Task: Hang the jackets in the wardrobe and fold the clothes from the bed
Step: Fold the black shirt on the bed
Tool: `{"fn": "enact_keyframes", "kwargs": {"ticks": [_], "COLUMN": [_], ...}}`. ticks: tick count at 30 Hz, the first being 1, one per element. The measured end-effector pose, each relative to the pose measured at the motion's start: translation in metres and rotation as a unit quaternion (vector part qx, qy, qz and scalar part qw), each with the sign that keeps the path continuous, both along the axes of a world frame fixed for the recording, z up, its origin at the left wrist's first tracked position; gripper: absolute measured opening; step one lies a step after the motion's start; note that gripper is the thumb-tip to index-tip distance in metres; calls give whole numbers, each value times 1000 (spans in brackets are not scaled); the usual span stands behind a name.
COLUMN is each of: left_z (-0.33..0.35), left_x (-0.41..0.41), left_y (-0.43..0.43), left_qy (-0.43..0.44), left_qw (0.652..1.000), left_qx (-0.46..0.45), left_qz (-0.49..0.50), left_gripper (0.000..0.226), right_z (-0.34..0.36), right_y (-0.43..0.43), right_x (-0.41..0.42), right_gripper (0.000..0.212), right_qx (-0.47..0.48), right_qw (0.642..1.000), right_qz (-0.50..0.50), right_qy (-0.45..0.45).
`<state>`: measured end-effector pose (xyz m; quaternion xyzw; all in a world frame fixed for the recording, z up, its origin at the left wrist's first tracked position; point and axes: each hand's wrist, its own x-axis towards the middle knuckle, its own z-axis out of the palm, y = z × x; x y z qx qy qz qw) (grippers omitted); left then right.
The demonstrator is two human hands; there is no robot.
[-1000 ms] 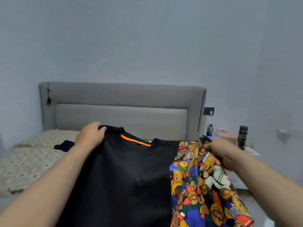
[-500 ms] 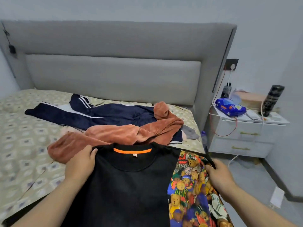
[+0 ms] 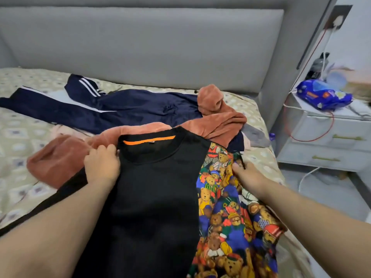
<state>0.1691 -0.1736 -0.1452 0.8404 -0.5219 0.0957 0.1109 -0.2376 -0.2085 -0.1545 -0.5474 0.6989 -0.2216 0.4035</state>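
Note:
A black T-shirt (image 3: 156, 197) with an orange neck tape and a teddy-bear print side lies spread in front of me over the bed (image 3: 26, 141). My left hand (image 3: 101, 165) grips its left shoulder beside the collar. My right hand (image 3: 247, 173) pinches the bear-print right shoulder at its black edge. Beyond the shirt lies a rust-orange fleece garment (image 3: 218, 123), partly under the collar. A navy track jacket (image 3: 112, 109) with white stripes is spread behind that, near the headboard.
The grey padded headboard (image 3: 140, 47) runs along the back. A white nightstand (image 3: 329, 137) stands right of the bed with a blue toy car (image 3: 323, 95), cables and a red cord on it. A small grey cloth (image 3: 257, 135) lies at the bed's right edge.
Both hands have lowered the black shirt from held up in the air down onto the bed. The view has tilted down, so the clothes behind the shirt now show.

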Motion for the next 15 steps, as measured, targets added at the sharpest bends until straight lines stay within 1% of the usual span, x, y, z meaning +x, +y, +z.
{"fn": "enact_keyframes", "kwargs": {"ticks": [1, 3, 4, 6, 7, 8, 9, 10, 11, 13, 14, 15], "left_z": [-12, -21, -20, -15, -12, -10, -8, -9, -9, -14, -18, -22], "left_x": [-2, 1, 3, 10, 13, 16, 17, 18, 15, 4, -3, -10], "left_y": [1, -6, -12, -24, -27, -29, -27, -22, -14, 19, 41, 68], "left_qy": [-15, -32, -33, -13, 8, 30, 51, 68, 82, 98, 106, 111], "left_qw": [999, 999, 998, 997, 994, 991, 989, 989, 990, 988, 986, 983], "left_qx": [33, 44, 48, 81, 107, 128, 136, 126, 111, 89, 96, 116], "left_qz": [3, 3, 2, -1, 1, 0, -7, -20, -39, -74, -81, -88], "left_gripper": [19, 21, 26, 34, 37, 39, 40, 42, 47, 65, 70, 69], "right_z": [-16, -36, -43, -23, -12, -2, 3, 8, 11, 11, 10, 4], "right_y": [1, -4, -9, 1, 9, 19, 29, 42, 55, 82, 98, 114], "right_x": [-2, -7, -11, -7, -4, -2, -2, -4, -6, -9, -11, -15], "right_gripper": [70, 88, 94, 99, 92, 71, 43, 26, 23, 30, 32, 36], "right_qx": [34, 47, 53, 64, 76, 83, 88, 87, 81, 77, 82, 98], "right_qw": [999, 998, 998, 997, 995, 992, 989, 983, 979, 969, 964, 960], "right_qz": [28, 37, 32, 30, 34, 38, 43, 44, 28, -18, -36, -50], "right_qy": [1, -12, -19, -39, -58, -82, -113, -153, -188, -234, -250, -259]}}
